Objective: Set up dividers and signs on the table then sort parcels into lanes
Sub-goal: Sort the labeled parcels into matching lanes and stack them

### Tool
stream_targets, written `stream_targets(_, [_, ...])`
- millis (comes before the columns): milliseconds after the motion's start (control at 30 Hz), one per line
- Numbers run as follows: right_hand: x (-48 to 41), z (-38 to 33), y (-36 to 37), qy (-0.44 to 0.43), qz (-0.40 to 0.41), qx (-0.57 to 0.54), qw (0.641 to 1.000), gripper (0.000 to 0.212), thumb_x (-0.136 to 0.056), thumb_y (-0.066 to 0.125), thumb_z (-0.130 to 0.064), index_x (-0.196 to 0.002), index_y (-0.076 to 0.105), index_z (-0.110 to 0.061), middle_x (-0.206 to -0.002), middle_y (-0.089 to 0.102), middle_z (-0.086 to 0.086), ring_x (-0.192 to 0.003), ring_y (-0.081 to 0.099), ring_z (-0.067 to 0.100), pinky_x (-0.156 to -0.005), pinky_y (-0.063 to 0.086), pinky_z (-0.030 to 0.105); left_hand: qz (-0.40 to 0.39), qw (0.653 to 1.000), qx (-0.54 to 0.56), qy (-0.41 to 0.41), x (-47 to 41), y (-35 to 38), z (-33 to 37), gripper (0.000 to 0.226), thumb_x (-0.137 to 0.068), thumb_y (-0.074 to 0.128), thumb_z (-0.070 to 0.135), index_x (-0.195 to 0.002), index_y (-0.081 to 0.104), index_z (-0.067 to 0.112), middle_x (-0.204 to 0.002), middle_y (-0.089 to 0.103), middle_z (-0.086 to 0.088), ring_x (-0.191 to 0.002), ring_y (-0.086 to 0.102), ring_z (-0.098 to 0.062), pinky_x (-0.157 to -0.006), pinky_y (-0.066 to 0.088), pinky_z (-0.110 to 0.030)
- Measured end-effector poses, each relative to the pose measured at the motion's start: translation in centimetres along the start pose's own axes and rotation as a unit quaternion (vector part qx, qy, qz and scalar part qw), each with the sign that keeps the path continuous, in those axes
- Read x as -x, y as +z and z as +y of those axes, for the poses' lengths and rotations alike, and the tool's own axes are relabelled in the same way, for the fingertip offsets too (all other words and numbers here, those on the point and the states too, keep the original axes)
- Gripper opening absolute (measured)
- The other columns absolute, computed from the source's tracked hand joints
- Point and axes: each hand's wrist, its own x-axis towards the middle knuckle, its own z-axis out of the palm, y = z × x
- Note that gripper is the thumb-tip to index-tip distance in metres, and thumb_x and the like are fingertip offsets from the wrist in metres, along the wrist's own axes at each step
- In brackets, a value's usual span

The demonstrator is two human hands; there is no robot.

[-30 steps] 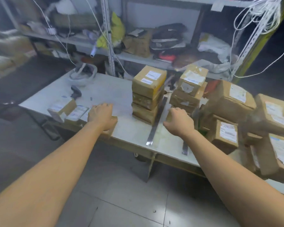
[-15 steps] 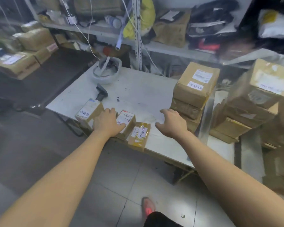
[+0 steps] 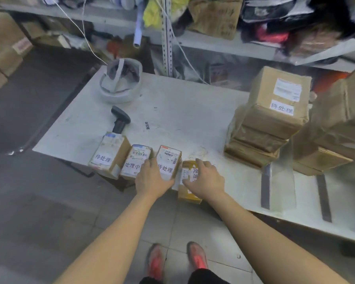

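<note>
Since half a second ago our left grip [image 3: 153, 179] has slid right from the gap beside the first box [image 3: 109, 156] to the third box [image 3: 169, 158]. Our right grip [image 3: 203, 179] has come down from above the bare surface [image 3: 182, 111] onto the yellow parcel [image 3: 188, 194].

In the head view, four small parcels stand in a row along the near edge of the surface, each touching the next. The first box is marked 待处理, the second box [image 3: 136, 160] 处理中 and the third box 待处理, with the yellow parcel on the right. The yellow parcel's near end hangs over the edge.

The left grip lies on the near left corner of the third box, fingertips in the seam with the second box. We cannot tell whether it is clamped. The right grip is curled round the yellow parcel, thumb on its labelled top and fingers over its far right side.

Further right, a stack of brown parcels [image 3: 275, 111] stands with 待处理 on its top box, and a second stack [image 3: 336, 128] is beside it. Two gray divider strips [image 3: 265, 187] lie near those stacks, running from near to far.

Just beyond the first box lies a black scanner [image 3: 120, 119], and a white helmet [image 3: 121, 83] sits at the far left corner.
</note>
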Motion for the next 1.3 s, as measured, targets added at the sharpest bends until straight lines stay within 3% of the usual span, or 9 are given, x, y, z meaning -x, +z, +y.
stream_targets(133, [1.6,-2.5,2.9,0.09,0.027,-0.027,0.995,0.091,-0.069,0.06,-0.069,-0.142,0.029,-0.024,-0.134,0.049,0.001,-0.12,0.049,0.026,-0.085,0.047,0.042,-0.018,0.998,0.058,0.001,-0.6,1.1,-1.7,0.119,-0.057,0.079,0.065,-0.149,0.027,0.01,-0.131,0.052,-0.009,-0.122,0.048,-0.029,-0.091,0.047,-0.041])
stream_targets(300, [2.3,-4.5,4.8,0.182,0.051,-0.052,0.981,0.1,-0.067,0.066,-0.071,-0.141,0.027,-0.015,-0.128,0.042,0.005,-0.116,0.052,0.028,-0.082,0.047,0.041,-0.027,0.994,0.108,0.014,-1.4,0.7,-2.7,0.109,-0.055,0.08,0.061,-0.14,0.039,0.007,-0.126,0.056,-0.011,-0.119,0.051,-0.028,-0.091,0.048,-0.038])
stream_targets(433, [2.2,-5.0,5.2,0.259,0.036,-0.101,0.96,0.105,-0.065,0.068,-0.071,-0.142,0.025,-0.014,-0.124,0.048,0.008,-0.113,0.055,0.028,-0.085,0.047,0.04,-0.009,0.988,0.152,0.026,-1.4,-0.6,-2.2,0.106,-0.056,0.066,0.078,-0.133,0.045,0.007,-0.117,0.058,-0.007,-0.113,0.054,-0.027,-0.088,0.051,-0.039])
stream_targets(567, [2.6,-5.1,4.7,0.27,0.058,-0.088,0.957,0.101,-0.062,0.067,-0.072,-0.138,0.029,-0.017,-0.121,0.05,0.007,-0.111,0.056,0.027,-0.081,0.048,0.038,-0.016,0.99,0.122,0.065,-1.9,-1.2,-2.1,0.092,-0.058,0.075,0.067,-0.124,0.047,0.01,-0.115,0.057,-0.006,-0.113,0.053,-0.027,-0.083,0.048,-0.038])
stream_targets(800, [4.2,-3.2,0.9,0.25,0.122,-0.059,0.959,0.103,-0.058,0.068,-0.067,-0.142,0.029,-0.023,-0.119,0.05,0.004,-0.11,0.054,0.027,-0.072,0.038,0.036,0.02,0.988,0.11,0.108,-2.1,-2.6,0.5,0.089,-0.056,0.074,0.07,-0.118,0.049,0.012,-0.111,0.055,-0.005,-0.105,0.053,-0.025,-0.076,0.048,-0.037])
stream_targets(967, [5.7,-0.2,-3.0,0.249,0.173,-0.066,0.951,0.101,-0.052,0.07,-0.063,-0.138,0.036,-0.024,-0.116,0.053,0.002,-0.109,0.054,0.025,-0.077,0.048,0.037,0.046,0.981,0.135,0.13,-0.7,-3.2,4.8,0.086,-0.055,0.078,0.064,-0.117,0.05,0.011,-0.111,0.057,-0.006,-0.104,0.054,-0.025,-0.07,0.04,-0.031])
stream_targets(1100, [7.6,3.2,-5.8,0.245,0.19,-0.063,0.948,0.11,-0.054,0.07,-0.064,-0.148,0.027,-0.026,-0.124,0.052,0.002,-0.116,0.053,0.025,-0.081,0.047,0.04,0.054,0.977,0.136,0.157,1.7,-3.3,8.6,0.087,-0.057,0.078,0.066,-0.12,0.048,0.013,-0.111,0.056,-0.006,-0.103,0.054,-0.024,-0.074,0.056,-0.038])
stream_targets(1167, [8.8,5.3,-7.1,0.236,0.203,-0.076,0.947,0.105,-0.054,0.069,-0.064,-0.146,0.031,-0.03,-0.121,0.054,0.0,-0.113,0.055,0.024,-0.078,0.044,0.038,0.064,0.974,0.136,0.167,3.0,-3.1,10.5,0.087,-0.057,0.079,0.066,-0.119,0.049,0.013,-0.11,0.057,-0.006,-0.102,0.055,-0.024,-0.075,0.057,-0.04])
stream_targets(1300, [11.4,10.1,-10.0,0.222,0.23,-0.097,0.942,0.092,-0.053,0.068,-0.065,-0.136,0.039,-0.037,-0.109,0.056,-0.002,-0.104,0.058,0.022,-0.073,0.043,0.035,0.068,0.974,0.116,0.184,6.5,-1.8,14.6,0.089,-0.056,0.083,0.063,-0.122,0.049,0.012,-0.113,0.057,-0.006,-0.103,0.054,-0.023,-0.067,0.047,-0.031])
